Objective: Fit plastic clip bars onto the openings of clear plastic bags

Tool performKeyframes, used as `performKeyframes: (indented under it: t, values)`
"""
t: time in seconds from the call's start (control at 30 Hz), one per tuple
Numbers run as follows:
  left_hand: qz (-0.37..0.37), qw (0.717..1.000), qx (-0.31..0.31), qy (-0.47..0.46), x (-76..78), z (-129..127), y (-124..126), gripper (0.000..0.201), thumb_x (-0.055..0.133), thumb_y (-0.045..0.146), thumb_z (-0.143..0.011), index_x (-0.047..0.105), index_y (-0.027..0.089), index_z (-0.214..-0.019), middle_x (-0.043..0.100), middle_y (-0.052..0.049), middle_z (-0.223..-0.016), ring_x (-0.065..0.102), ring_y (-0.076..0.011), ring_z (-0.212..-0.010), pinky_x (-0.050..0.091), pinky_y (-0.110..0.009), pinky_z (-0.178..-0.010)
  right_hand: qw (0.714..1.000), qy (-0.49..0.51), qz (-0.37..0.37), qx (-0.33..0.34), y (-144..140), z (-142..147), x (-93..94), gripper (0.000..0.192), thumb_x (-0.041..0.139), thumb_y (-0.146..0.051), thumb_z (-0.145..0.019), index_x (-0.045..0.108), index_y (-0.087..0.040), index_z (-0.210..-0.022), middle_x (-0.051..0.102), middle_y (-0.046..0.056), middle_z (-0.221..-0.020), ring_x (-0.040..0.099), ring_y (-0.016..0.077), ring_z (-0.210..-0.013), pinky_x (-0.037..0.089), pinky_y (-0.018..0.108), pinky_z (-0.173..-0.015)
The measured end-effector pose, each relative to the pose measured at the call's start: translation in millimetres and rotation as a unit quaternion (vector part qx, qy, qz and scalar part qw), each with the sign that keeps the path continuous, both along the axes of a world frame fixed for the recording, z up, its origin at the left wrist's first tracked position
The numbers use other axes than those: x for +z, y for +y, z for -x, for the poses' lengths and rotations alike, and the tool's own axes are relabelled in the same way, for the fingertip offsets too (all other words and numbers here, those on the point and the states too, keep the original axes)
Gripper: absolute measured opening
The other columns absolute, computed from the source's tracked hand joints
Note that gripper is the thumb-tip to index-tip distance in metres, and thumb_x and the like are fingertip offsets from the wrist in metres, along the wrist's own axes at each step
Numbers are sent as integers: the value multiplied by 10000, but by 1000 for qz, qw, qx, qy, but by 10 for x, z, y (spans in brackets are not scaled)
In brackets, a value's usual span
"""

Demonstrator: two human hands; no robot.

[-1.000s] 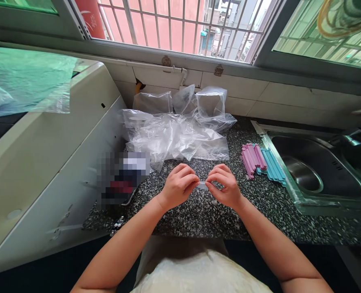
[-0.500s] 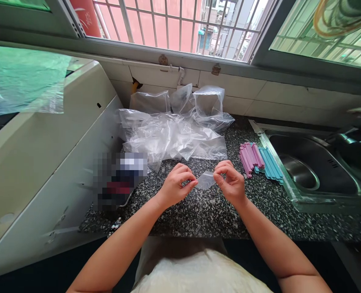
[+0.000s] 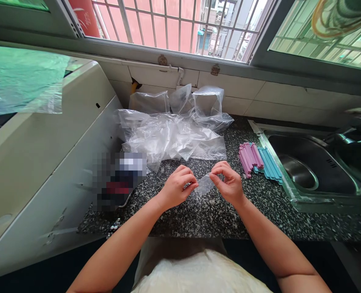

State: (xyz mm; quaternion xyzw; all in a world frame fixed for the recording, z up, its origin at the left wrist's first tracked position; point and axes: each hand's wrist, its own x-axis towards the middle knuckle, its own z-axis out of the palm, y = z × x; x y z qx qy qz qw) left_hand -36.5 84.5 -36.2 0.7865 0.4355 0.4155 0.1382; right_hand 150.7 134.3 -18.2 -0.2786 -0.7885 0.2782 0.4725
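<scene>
Speckled black-and-white stone forms the bench (image 3: 205, 215) under a barred window, with a steel sink (image 3: 318, 191) set into it on the right. Just above the bench's middle, the left hand (image 3: 177, 188) and the right hand (image 3: 229, 183) hold a small clear plastic bag (image 3: 203, 184) between them; each hand's fingers are pressed together, pinching one side of the bag. Behind the hands lies a crumpled heap of larger clear plastic bags (image 3: 171, 134), reaching back to the tiled wall. Near the sink's left rim, a bundle of pink and blue plastic sticks (image 3: 259, 159) rests on the stone, well apart from the hands. A white appliance (image 3: 40, 162) stands on the left.
</scene>
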Motion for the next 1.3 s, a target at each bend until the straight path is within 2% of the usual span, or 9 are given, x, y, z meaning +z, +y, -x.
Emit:
performKeyframes:
  t: [0.17, 0.3, 0.9, 1.3]
  values:
    - [3, 999, 19, -49, 36, -10, -7, 75, 609, 242, -806, 592, 168, -805, 581, -27, -720, 495, -167, -760, 437, -307, -710, 998, -46, -30, 20, -33, 46, 22, 104, 593, -156, -804, 590, -206, -713, 587, 10, -674, 507, 160, -729, 431, 330, -691]
    - [-9, 996, 22, -88, 83, -35, 0, 92, 588, 228, -819, 590, 175, -743, 575, -23, -709, 502, -157, -751, 437, -297, -698, 997, -61, -36, 30, -60, 87, 11, 103, 597, -155, -803, 593, -206, -713, 596, 13, -678, 509, 160, -729, 433, 328, -689]
    - [-44, 993, 31, -103, 86, -64, 6, 100, 574, 147, -798, 603, 176, -706, 574, -19, -680, 495, -150, -719, 441, -294, -669, 996, -73, -34, 22, -86, 122, 15, 118, 585, -186, -810, 595, -215, -696, 600, 15, -670, 512, 167, -715, 440, 337, -678]
    - [-36, 992, 38, -117, 85, -55, 2, 103, 571, 161, -807, 607, 166, -710, 576, -23, -690, 502, -148, -732, 440, -298, -680, 995, -79, -53, 25, -77, 107, 14, 107, 574, -143, -798, 570, -210, -715, 594, 17, -684, 508, 168, -729, 445, 335, -687]
